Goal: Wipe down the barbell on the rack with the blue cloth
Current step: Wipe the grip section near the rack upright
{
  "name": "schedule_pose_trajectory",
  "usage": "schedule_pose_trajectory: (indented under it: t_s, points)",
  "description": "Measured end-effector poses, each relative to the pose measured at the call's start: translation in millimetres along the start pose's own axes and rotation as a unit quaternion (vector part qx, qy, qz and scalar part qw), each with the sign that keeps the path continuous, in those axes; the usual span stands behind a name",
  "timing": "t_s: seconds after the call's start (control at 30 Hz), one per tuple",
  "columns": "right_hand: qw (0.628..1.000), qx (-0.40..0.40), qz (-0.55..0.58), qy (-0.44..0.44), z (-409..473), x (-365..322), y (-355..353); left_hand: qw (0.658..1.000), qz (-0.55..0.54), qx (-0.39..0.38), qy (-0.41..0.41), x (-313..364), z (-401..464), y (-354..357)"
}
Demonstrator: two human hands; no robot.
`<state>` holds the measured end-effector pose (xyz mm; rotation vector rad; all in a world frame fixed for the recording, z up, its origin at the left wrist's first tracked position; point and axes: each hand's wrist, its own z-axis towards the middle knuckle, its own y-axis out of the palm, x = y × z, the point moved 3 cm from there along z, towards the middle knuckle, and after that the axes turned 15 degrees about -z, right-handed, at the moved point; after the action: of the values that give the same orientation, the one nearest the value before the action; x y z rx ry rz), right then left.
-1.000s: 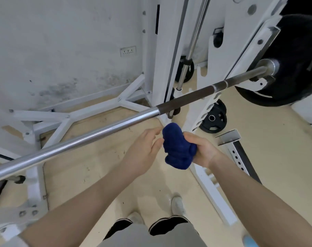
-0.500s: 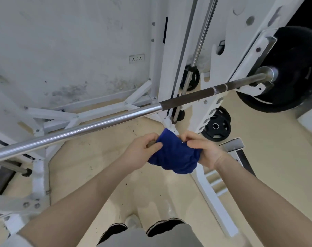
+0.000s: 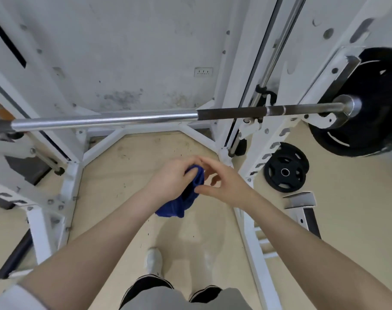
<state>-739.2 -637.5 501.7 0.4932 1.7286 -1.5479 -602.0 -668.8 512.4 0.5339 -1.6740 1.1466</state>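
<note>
Both hands meet low over the floor: the left hand (image 3: 170, 182) has its fingers curled around the crumpled dark-blue cloth (image 3: 179, 202), which hangs from its grip, while the right hand (image 3: 221, 182) has loosely spread fingers, its thumb touching the cloth's side. Below them sits pale wooden flooring (image 3: 127, 175), open between the angled white steel base struts of the rack (image 3: 101, 148). To the right, a small black weight plate (image 3: 285, 170) lies flat on the floor just beside the rack's notched white upright (image 3: 268, 148). Further out, the long steel barbell (image 3: 105, 120) runs level across the view, chrome on the left, dark knurled section on the right, well apart from both hands and the cloth. Its right end carries a large black plate (image 3: 374, 104). Behind it all, a scuffed white wall (image 3: 123, 52).
</note>
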Motion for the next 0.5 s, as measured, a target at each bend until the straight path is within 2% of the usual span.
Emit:
schedule_pose_trajectory:
  t_s: [0.1,0.2,0.3,0.37,0.4,0.5]
  points:
    - [0.996,0.01,-0.083,-0.027,-15,-2,14,0.996,-0.041,0.071,-0.027,1,-23,7]
    - [0.969,0.122,-0.194,-0.092,-28,-1,18,0.991,-0.062,0.112,-0.04,-3,-46,16]
    - [0.953,0.151,-0.22,-0.144,-43,3,12,0.986,-0.018,0.141,-0.082,-12,-70,20]
    - [0.927,0.143,-0.294,-0.185,-53,2,9,0.987,0.044,0.114,-0.109,-21,-83,22]
    - [0.91,0.114,-0.342,-0.203,-56,-1,11,0.988,0.064,0.084,-0.117,-24,-89,23]
    - [0.893,0.004,-0.423,-0.157,-59,-3,11,0.986,0.068,-0.015,-0.151,-37,-106,22]
